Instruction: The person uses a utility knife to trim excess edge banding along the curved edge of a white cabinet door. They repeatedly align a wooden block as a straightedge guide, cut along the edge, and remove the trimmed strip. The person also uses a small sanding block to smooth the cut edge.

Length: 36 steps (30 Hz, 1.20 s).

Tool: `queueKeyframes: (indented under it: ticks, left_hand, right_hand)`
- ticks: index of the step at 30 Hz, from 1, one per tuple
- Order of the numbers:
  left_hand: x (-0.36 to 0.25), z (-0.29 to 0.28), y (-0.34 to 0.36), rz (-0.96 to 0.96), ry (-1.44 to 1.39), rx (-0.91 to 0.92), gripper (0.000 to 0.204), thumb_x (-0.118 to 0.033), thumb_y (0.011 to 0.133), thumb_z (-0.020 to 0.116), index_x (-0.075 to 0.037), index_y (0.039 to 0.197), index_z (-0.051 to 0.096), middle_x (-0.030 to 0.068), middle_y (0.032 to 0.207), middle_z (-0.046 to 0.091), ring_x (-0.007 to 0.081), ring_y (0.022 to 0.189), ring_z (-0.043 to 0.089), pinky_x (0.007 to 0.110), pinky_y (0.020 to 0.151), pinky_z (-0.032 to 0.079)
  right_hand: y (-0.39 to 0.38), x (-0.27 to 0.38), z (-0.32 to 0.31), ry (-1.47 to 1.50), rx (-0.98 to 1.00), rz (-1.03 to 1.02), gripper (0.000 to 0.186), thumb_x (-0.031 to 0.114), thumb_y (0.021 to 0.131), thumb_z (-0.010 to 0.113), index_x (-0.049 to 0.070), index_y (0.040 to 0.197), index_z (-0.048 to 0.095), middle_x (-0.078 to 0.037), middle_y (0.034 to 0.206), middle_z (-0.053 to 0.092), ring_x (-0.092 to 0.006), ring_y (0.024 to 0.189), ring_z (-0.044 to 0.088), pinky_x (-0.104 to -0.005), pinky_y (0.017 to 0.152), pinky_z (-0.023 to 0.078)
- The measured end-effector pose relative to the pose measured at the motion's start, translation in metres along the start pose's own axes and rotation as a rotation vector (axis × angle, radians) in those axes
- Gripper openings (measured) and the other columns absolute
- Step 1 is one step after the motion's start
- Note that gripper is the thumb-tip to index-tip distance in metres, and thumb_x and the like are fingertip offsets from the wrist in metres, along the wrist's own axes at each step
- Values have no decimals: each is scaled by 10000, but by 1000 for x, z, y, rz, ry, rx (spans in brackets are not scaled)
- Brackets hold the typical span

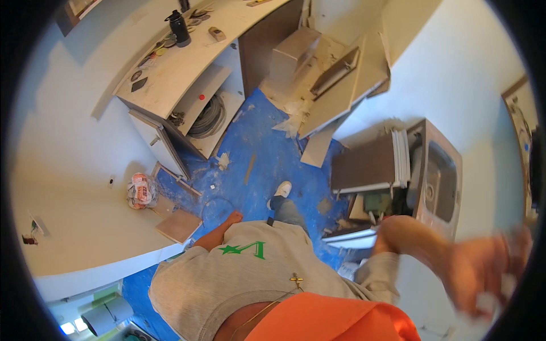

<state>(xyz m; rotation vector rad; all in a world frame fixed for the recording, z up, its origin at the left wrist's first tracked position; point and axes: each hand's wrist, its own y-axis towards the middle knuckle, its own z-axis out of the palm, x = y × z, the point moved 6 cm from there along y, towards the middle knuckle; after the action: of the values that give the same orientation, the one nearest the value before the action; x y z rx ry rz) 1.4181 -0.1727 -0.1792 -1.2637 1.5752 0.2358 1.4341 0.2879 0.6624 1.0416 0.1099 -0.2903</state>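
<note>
My right hand [480, 270] is raised on the right, by the pale wall [466, 79]. Motion smears its fingers, so their grip cannot be read. Pale whitish patches show among the fingertips; I cannot make out what they are. Low beside my body, my left hand [234, 217] looks closed, and whatever it may hold is hidden. A thin dark loop [206, 200], like wire or cord, shows close to it over the blue floor covering [250, 136]. I cannot tell whether hand and loop touch.
A counter [170, 68] at the far left carries a black bottle [178, 29] and small items; coiled cable [209, 118] lies inside. Cabinet panels [335, 91] lean at the back. A steel sink [441, 182] tops the right cabinet. Loose boards [178, 225] and a plastic-wrapped bundle [141, 191] lie left.
</note>
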Motion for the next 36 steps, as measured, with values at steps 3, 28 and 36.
queueKeyframes:
  ticks: [3, 28, 36]
  left_hand:
    - [-7, -40, 9, 264, 11, -472, 157, -207, 817, 648, -67, 748, 631, 106, 709, 612, 198, 593, 586, 448, 527, 443]
    - [-46, -241, 278, -317, 169, -347, 217, -170, 913, 564, -21, 842, 704, 182, 893, 707, 389, 806, 668, 500, 737, 532]
    - [-113, -459, 438, -294, -316, -849, 318, -309, 1011, 537, -45, 1119, 679, 163, 970, 704, 316, 822, 668, 452, 772, 528]
  right_hand:
    - [-190, -141, 13, 332, 145, 850, 393, 314, 1031, 509, 5, 1262, 583, -202, 1213, 643, -322, 1172, 587, -497, 1073, 416]
    - [-645, -381, -36, 373, 1127, 2098, 433, 277, 1033, 640, 66, 1401, 557, -104, 1125, 683, -192, 1038, 649, -338, 921, 519]
    - [-734, -518, 14, 319, 1544, 1788, 408, 229, 1009, 670, 60, 1370, 582, -102, 1043, 693, -169, 915, 653, -315, 816, 527]
